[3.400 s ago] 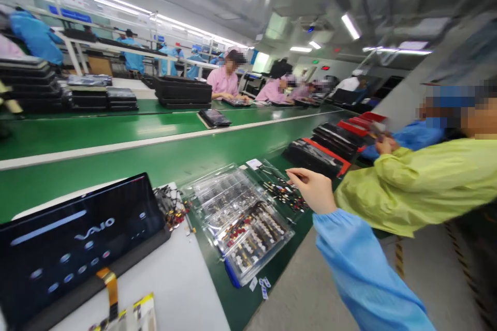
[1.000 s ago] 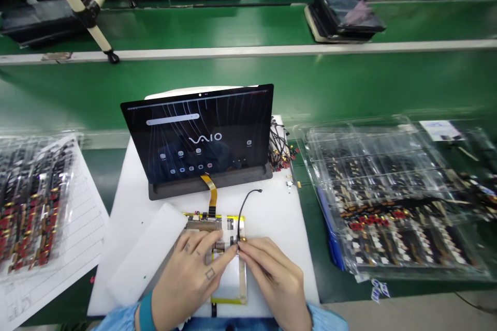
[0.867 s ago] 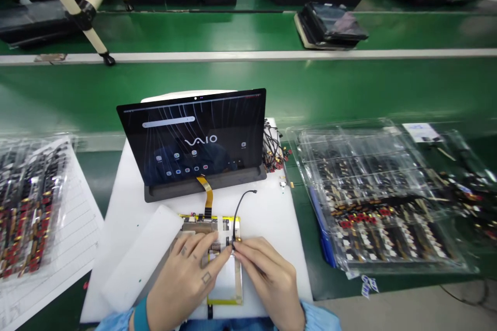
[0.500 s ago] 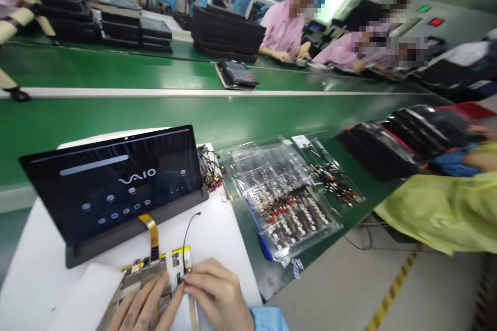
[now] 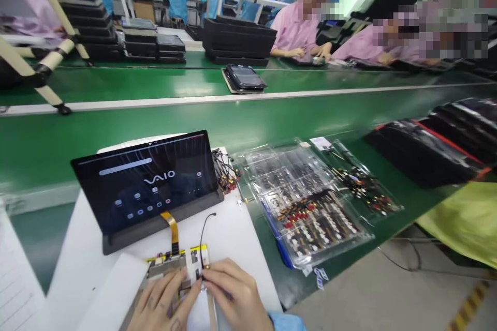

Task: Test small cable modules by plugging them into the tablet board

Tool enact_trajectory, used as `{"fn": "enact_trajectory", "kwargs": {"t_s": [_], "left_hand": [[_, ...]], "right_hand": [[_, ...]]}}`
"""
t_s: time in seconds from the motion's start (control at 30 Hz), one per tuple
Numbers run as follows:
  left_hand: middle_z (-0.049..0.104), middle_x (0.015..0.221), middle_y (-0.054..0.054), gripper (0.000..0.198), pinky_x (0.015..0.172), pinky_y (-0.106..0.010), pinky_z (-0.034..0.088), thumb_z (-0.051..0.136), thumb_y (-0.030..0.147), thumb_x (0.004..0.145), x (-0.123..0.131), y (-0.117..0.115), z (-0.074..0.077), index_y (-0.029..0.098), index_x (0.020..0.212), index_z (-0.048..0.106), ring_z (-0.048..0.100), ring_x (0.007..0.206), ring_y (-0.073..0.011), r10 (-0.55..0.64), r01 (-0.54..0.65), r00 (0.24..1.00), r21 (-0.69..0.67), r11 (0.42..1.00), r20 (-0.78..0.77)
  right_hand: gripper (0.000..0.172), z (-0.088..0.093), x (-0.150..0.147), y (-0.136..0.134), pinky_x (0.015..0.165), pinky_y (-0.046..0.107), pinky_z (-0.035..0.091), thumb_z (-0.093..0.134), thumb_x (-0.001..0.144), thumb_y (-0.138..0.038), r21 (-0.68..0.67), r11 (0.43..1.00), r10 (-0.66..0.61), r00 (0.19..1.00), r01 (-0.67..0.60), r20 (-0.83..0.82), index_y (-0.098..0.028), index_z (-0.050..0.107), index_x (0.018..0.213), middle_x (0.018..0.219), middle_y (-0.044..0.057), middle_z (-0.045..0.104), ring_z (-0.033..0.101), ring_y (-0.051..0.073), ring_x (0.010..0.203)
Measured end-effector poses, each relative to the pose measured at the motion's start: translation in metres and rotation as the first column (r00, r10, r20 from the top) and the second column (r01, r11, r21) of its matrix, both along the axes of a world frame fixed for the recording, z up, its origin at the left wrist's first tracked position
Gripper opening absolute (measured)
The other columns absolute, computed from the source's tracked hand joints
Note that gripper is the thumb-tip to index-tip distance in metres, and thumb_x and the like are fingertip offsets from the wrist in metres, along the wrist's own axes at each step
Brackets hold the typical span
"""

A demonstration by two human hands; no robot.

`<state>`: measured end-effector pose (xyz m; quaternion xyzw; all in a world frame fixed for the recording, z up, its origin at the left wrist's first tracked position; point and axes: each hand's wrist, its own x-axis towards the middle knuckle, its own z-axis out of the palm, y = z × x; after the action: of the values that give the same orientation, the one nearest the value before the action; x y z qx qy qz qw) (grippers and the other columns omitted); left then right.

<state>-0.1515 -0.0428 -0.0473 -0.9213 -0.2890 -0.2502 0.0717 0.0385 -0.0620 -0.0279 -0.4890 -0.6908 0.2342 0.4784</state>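
A lit tablet screen (image 5: pixel 147 186) leans upright on a white board (image 5: pixel 248 253). An orange ribbon cable (image 5: pixel 173 230) runs from it down to an opened device with exposed circuitry (image 5: pixel 166 265). My left hand (image 5: pixel 165 300) lies over the circuitry, fingers spread, its index finger and thumb near the black cable's lower end. With thumb and index finger pinched, my right hand (image 5: pixel 235 292) touches that same spot; what is between the fingertips is too small to make out. The thin black cable (image 5: pixel 202 232) curves upward from there, its other end free.
Right of the board are a clear compartment tray (image 5: pixel 310 207) of small parts and a bag of cables (image 5: pixel 361 183). Black cables (image 5: pixel 227 173) lie behind the board's corner. A white foam block (image 5: pixel 116 289) is at left. Across the green bench, people in pink work beside stacked devices (image 5: pixel 238 41).
The view has shifted, so the screen, board and both hands appear further right. A paper sheet now shows at the left edge. The hands stay at the same spot on the device.
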Motion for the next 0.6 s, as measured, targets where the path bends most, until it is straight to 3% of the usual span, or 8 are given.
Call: {"fn": "enact_trajectory", "kwargs": {"t_s": [0.23, 0.6], "left_hand": [[0.063, 0.096, -0.007, 0.034, 0.077, -0.032, 0.043, 0.041, 0.006, 0.081, 0.018, -0.009, 0.03, 0.02, 0.107, 0.059, 0.055, 0.089, -0.0187, 0.097, -0.089, 0.994, -0.169, 0.982, 0.041], [0.06, 0.103, -0.009, 0.036, 0.077, -0.038, 0.044, 0.044, 0.005, 0.08, 0.02, -0.012, 0.025, 0.019, 0.11, 0.058, 0.053, 0.092, -0.0215, 0.099, -0.078, 0.993, -0.296, 0.952, 0.057]], "right_hand": [[0.017, 0.006, 0.002, -0.002, 0.065, 0.017, 0.053, 0.046, 0.093, -0.02, -0.038, 0.999, 0.011, 1.0, -0.012, -0.021, -0.019, 0.063, 0.097, 0.08, 0.003, 0.063, 0.06, 0.012, 0.073], [0.022, -0.005, 0.011, -0.009, 0.068, 0.021, 0.054, 0.05, 0.087, -0.008, -0.106, 0.993, 0.042, 0.999, -0.045, -0.029, -0.02, 0.062, 0.101, 0.086, 0.003, 0.062, 0.059, 0.014, 0.078]]}}
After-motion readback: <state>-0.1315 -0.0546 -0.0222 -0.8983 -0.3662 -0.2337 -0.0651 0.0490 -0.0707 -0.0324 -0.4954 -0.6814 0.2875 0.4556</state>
